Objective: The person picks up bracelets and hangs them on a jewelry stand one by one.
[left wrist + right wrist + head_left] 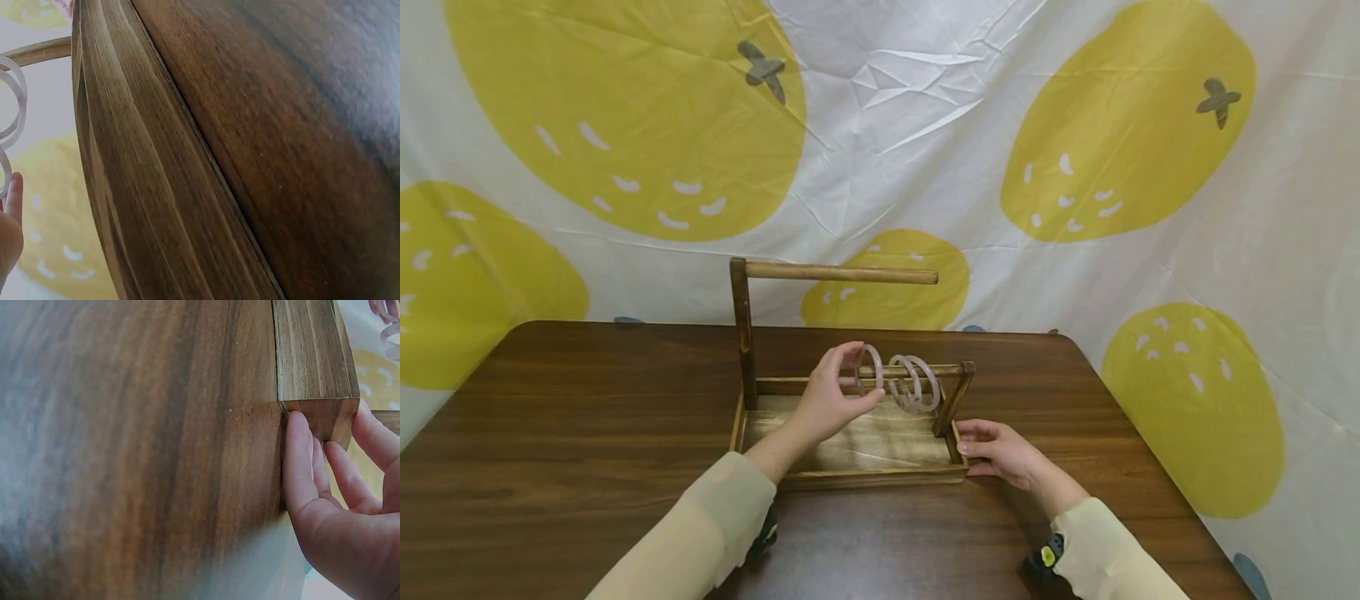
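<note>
My left hand (835, 390) pinches a pale translucent bangle (878, 367) at the free left end of the lower rod (951, 369). The bangle stands upright and lines up with the rod's tip; whether the rod passes through it I cannot tell. Farther right, more bangles (932, 385) hang around that rod, overlapping. The rod belongs to a wooden rack with a shallow tray base (865, 478). Against the tray's right end rests my right hand (1003, 452); its fingers (299, 459) touch the end face in the right wrist view, fairly straight, with the thumb at the upper edge.
A taller post (742, 333) rises at the rack's left end, carrying a bare upper rod (842, 273) that points right above the left hand. The rack stands on a dark brown wooden table (587, 467). Behind it hangs a white curtain (895, 158) with yellow fruit prints.
</note>
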`<state>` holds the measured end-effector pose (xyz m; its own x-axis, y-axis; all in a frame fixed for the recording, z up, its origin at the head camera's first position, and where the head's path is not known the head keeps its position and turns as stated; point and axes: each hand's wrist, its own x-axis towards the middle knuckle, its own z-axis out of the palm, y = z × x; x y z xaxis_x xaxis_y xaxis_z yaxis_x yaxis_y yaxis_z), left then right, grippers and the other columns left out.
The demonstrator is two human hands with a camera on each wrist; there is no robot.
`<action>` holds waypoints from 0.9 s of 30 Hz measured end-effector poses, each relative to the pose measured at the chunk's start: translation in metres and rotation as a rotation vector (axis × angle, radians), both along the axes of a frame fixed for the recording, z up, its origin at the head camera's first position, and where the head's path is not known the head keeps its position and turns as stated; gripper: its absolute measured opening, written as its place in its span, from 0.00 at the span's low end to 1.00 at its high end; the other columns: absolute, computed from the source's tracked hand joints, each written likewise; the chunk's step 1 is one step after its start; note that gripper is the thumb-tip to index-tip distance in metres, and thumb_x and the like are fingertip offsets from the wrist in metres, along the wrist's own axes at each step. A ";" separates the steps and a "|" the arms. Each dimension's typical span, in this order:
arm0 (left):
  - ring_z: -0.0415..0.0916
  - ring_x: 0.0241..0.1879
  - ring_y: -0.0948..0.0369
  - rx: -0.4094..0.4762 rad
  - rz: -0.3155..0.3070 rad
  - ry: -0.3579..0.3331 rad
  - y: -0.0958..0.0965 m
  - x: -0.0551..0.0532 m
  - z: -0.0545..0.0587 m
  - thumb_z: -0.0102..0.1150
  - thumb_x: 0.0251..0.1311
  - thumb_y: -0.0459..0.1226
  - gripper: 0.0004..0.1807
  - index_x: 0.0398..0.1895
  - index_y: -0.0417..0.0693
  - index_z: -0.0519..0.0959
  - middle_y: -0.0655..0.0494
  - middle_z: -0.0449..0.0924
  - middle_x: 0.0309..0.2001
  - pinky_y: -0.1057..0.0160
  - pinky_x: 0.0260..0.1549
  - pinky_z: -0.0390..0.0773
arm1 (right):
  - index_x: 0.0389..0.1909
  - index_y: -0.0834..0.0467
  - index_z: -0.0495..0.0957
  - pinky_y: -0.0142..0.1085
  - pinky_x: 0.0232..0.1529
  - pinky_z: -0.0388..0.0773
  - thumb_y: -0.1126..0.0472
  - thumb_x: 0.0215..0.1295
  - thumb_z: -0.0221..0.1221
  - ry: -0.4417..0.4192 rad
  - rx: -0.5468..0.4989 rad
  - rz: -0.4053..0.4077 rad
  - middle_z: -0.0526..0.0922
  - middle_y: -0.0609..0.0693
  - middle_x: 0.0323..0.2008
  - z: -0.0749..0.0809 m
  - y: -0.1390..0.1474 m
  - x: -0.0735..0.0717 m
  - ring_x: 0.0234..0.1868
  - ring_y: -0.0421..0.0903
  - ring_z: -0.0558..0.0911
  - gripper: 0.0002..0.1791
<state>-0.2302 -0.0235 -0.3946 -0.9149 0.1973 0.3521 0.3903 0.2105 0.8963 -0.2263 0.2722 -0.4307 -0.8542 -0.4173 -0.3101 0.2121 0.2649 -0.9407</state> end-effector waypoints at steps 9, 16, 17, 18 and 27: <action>0.69 0.55 0.49 0.033 0.017 -0.044 0.005 0.000 -0.002 0.66 0.52 0.36 0.34 0.63 0.41 0.64 0.42 0.67 0.57 0.53 0.50 0.77 | 0.66 0.75 0.53 0.35 0.39 0.80 0.63 0.66 0.55 0.000 -0.004 -0.002 0.75 0.49 0.45 0.000 0.000 0.000 0.40 0.38 0.78 0.34; 0.67 0.57 0.46 0.075 0.017 -0.076 0.009 0.002 -0.004 0.67 0.52 0.36 0.35 0.63 0.41 0.64 0.41 0.66 0.60 0.50 0.51 0.76 | 0.66 0.75 0.52 0.35 0.40 0.80 0.63 0.66 0.55 0.001 0.004 -0.005 0.74 0.53 0.49 0.000 0.000 0.000 0.40 0.38 0.78 0.34; 0.67 0.58 0.46 0.082 0.019 -0.078 0.010 0.002 -0.004 0.67 0.52 0.36 0.35 0.63 0.41 0.64 0.40 0.65 0.60 0.50 0.51 0.76 | 0.66 0.75 0.52 0.35 0.40 0.80 0.63 0.66 0.55 0.002 0.004 -0.005 0.74 0.53 0.49 0.000 0.000 0.001 0.40 0.38 0.78 0.34; 0.67 0.58 0.46 0.084 0.021 -0.079 0.010 0.002 -0.004 0.67 0.52 0.36 0.35 0.63 0.41 0.64 0.40 0.65 0.61 0.51 0.51 0.76 | 0.66 0.75 0.52 0.35 0.40 0.80 0.63 0.66 0.55 0.002 0.005 -0.005 0.74 0.53 0.49 0.000 0.000 0.001 0.40 0.38 0.78 0.34; 0.67 0.58 0.46 0.108 0.013 -0.098 0.014 0.001 -0.006 0.66 0.53 0.36 0.34 0.63 0.41 0.65 0.40 0.65 0.61 0.49 0.53 0.74 | 0.66 0.75 0.52 0.35 0.40 0.80 0.63 0.66 0.55 0.004 0.002 -0.003 0.73 0.53 0.49 0.000 0.000 0.001 0.40 0.38 0.78 0.34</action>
